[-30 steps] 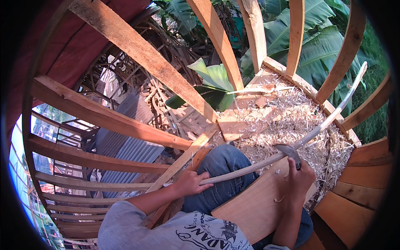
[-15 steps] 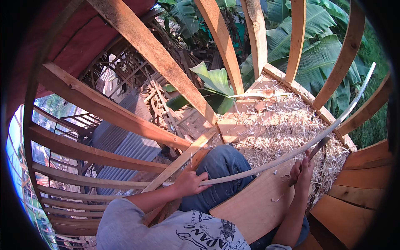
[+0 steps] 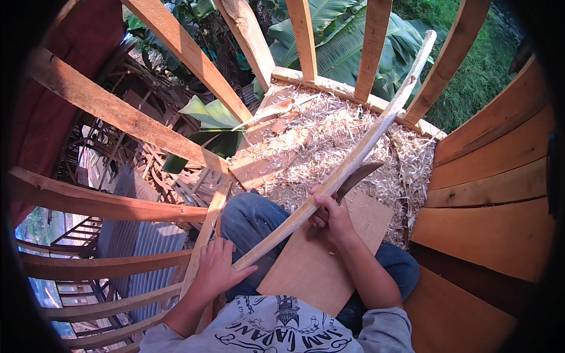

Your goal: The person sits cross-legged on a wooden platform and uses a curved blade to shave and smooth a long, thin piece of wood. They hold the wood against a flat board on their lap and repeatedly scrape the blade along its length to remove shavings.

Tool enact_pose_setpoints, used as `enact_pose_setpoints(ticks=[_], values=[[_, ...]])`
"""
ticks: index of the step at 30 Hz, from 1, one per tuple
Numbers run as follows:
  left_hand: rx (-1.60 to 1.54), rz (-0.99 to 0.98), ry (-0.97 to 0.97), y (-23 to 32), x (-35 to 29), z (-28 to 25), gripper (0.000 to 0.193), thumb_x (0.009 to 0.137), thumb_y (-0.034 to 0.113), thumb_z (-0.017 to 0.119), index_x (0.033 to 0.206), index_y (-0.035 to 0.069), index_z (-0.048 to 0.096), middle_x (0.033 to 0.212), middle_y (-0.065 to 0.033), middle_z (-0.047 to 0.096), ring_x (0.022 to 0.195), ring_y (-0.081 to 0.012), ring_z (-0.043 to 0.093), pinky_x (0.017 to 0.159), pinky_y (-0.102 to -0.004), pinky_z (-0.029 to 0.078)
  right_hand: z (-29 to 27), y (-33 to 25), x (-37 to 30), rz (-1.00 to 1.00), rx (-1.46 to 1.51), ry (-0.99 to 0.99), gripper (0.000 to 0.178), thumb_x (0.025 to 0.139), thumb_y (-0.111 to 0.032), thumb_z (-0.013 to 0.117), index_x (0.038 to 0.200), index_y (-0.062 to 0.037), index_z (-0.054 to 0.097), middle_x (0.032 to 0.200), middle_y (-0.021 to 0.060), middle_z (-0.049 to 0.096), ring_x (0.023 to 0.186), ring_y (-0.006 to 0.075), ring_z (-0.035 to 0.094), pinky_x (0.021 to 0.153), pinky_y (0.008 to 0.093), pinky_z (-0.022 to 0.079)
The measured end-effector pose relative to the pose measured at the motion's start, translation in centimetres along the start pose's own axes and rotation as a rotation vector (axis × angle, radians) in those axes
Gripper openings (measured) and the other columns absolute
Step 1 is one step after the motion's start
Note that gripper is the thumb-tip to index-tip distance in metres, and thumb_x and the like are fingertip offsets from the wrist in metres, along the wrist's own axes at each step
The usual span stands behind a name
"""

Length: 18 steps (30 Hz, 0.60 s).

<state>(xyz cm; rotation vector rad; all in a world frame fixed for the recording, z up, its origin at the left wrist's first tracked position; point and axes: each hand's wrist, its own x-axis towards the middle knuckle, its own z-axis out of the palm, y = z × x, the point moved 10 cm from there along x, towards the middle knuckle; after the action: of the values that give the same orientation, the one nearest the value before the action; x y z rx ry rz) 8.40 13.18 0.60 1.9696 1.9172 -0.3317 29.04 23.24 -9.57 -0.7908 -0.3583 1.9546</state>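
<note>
A long, pale, slightly bent wooden stick (image 3: 359,156) slants from my left hand up to the far right. My left hand (image 3: 216,269) has the stick's near end between thumb and fingers, beside a wooden rail. My right hand (image 3: 332,215) is closed round a knife (image 3: 359,176) with a dark curved blade. That blade lies along the underside of the stick, and my right thumb rests near the stick. The knife's handle is mostly hidden by my fingers. Across my lap, under the stick, lies a flat wooden board (image 3: 329,259).
Curled wood shavings (image 3: 329,135) cover the planks ahead. Upright curved timbers (image 3: 371,53) ring the place where I sit, and plank walling (image 3: 482,235) rises at the right. Beyond the timbers are large green leaves (image 3: 318,35), scrap wood and corrugated sheeting (image 3: 150,235).
My view has turned rightward. The stick points more steeply away from me, and the knife and right hand are closer to my left hand. My left-hand fingers are less tightly curled.
</note>
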Motion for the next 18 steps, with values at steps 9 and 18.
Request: enact_pose_setpoints(ticks=[9, 18], values=[[-0.506, 0.01, -0.072, -0.7, 0.4, 3.0, 0.029, 0.081, 0.026, 0.068, 0.094, 0.004, 0.054, 0.076, -0.0195, 0.063, 0.074, -0.0374, 0.064, 0.062, -0.0433, 0.047, 2.2, 0.7, -1.4, 0.038, -0.301, -0.029, 0.034, 0.089, -0.028, 0.064, 0.108, -0.0006, 0.059, 0.052, -0.0073, 0.036, 0.041, 0.004, 0.032, 0.041, 0.0221, 0.027], [-0.51, 0.008, 0.111, -1.6, 0.4, 3.3, 0.026, 0.09, 0.03, 0.056, 0.089, 0.004, 0.052, 0.067, -0.0209, 0.06, 0.067, -0.0409, 0.062, 0.057, -0.0454, 0.047, -9.5, -13.6, -2.2, -0.327, -1.026, 0.59, 0.039, 0.091, -0.031, 0.056, 0.073, 0.0024, 0.065, 0.051, 0.0064, 0.052, 0.046, 0.0177, 0.051, 0.048, 0.0326, 0.038]])
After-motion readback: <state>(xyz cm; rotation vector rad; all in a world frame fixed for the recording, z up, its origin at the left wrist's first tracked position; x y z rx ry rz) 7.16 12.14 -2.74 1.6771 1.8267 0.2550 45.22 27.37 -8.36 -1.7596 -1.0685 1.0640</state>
